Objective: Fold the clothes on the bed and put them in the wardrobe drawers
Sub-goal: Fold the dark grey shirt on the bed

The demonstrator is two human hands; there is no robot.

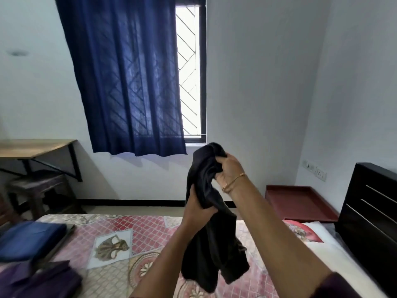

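Note:
A black garment hangs bunched in the air above the bed. My right hand grips its top end, raised near the window sill. Lower down, my left hand grips the cloth around its middle. The loose lower part dangles over the patterned pink bedsheet. At the bed's left edge lie a folded blue garment and a purple garment, both blurred.
A dark headboard stands at the right, with a white pillow and a red-brown tray beside it. A wooden desk with a stool under it is at the left. A blue curtain covers the window.

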